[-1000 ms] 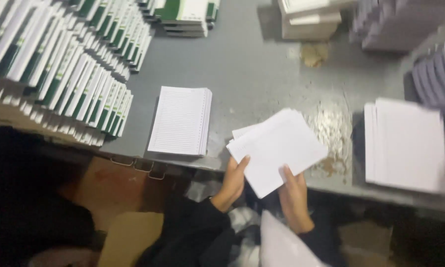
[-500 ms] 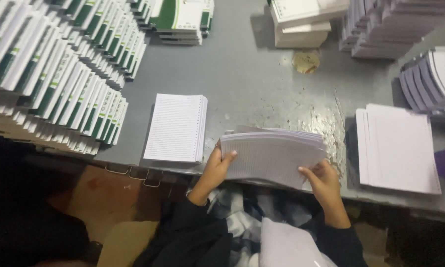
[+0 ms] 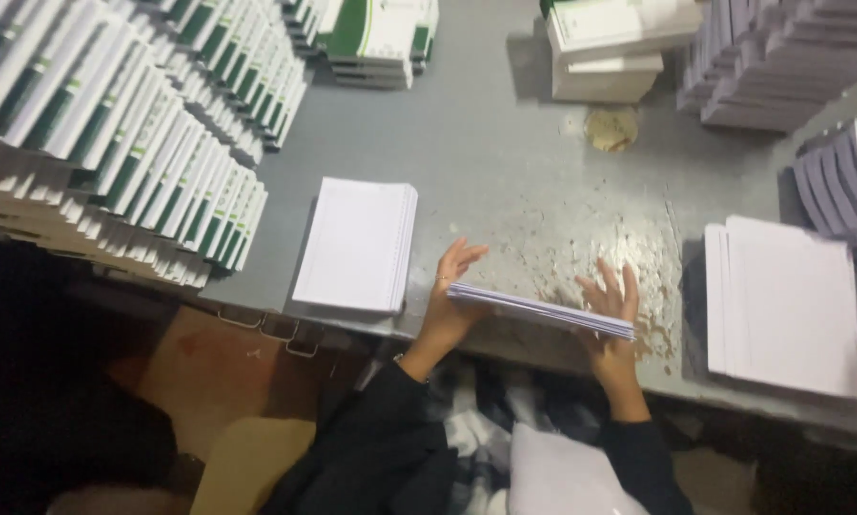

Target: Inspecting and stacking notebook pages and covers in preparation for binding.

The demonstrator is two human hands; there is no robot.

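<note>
My left hand (image 3: pixel 452 296) and my right hand (image 3: pixel 612 310) grip the two ends of a thin stack of white sheets (image 3: pixel 541 310), held edge-on and nearly level just above the front edge of the grey table (image 3: pixel 505 162). The fingers of both hands are spread along the stack's ends. A pile of white paper (image 3: pixel 357 243) lies flat on the table just left of my left hand. Another pile of white paper (image 3: pixel 786 305) lies to the right of my right hand.
Rows of green-and-white booklets (image 3: pixel 114 124) overlap at the left. More booklet stacks (image 3: pixel 381 38) and white boxes (image 3: pixel 610 43) stand at the back. Purple-edged stacks (image 3: pixel 781 57) fill the back right. A brown stain (image 3: pixel 610 129) marks the tabletop. White sheets (image 3: pixel 562 472) rest in my lap.
The sheets went from a fanned, tilted bundle to a squared stack turned edge-on. Both hands shifted to its two ends and lowered it toward the table's front edge.
</note>
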